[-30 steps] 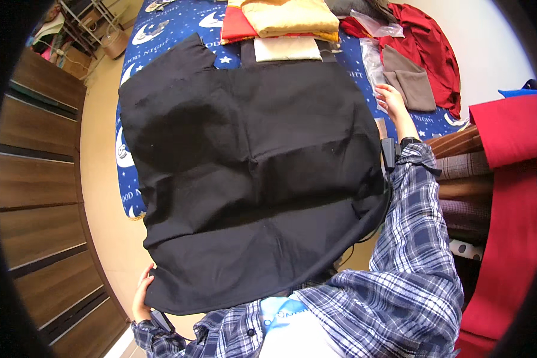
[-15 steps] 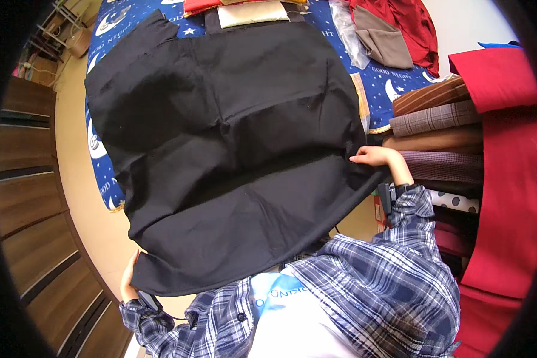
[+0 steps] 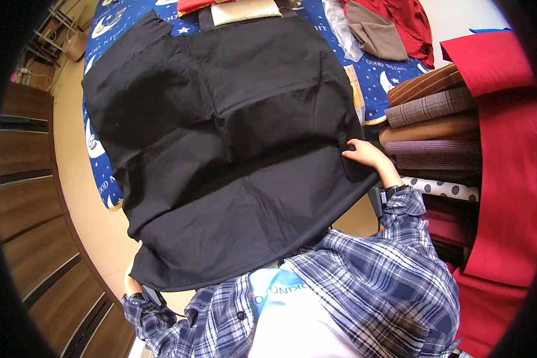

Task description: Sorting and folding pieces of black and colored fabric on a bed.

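The black cloth (image 3: 268,71) filled the middle of the view, reaching from about 11 o'clock down to 6, its far part over the bed (image 3: 379,104) and its near edge close against the person's shirt (image 3: 364,280). The right hand (image 3: 366,155), between 2 and 3 o'clock, was at the cloth's right side; its grip looked partly open, thumb and forefinger a little apart at the fabric, and whether they pinched it could not be told. The left hand (image 3: 130,275), at 8 o'clock, was by the near left corner, mostly hidden behind the cloth, so how far its grip was closed could not be told

As a judgement, the spreading looked largely done, for the cloth lay opened out wide. Smoothing seemed unfinished: long creases crossed it, a raised ridge ran through the middle, and the right side was bunched near the hand. The near portion was not laid on the bed, and the outline was uneven

At 12 o'clock lay a pale folded cloth (image 3: 244,11), at 1 o'clock a taupe cloth (image 3: 376,33) beside clear plastic (image 3: 342,36), and at 2 to 3 o'clock stacked fabric rolls (image 3: 432,110)
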Tool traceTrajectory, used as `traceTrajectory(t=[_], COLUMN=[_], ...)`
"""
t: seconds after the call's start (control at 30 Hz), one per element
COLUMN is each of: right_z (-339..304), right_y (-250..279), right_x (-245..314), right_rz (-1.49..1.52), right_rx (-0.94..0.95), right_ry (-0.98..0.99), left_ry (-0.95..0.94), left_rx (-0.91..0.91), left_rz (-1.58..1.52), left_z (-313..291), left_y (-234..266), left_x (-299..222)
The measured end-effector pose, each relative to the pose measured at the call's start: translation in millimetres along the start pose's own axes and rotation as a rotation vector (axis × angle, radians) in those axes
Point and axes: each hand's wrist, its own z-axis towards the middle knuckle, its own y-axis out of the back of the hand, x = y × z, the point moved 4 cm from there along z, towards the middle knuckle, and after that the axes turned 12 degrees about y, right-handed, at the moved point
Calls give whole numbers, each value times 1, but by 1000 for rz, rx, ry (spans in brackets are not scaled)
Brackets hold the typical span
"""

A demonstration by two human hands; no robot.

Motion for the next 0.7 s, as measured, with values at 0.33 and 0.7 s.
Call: traceTrajectory(t=[0.33,0.7], right_z=[-24,-72], right_y=[34,138], right_x=[23,37], right_rz=[131,984], right_rx=[-59,-683], right_ry=[310,770], left_ry=[-158,-519], left_rx=[166,-130], left_rz=[120,94], left_z=[21,-43], left_y=[34,-4], left_x=[15,-113])
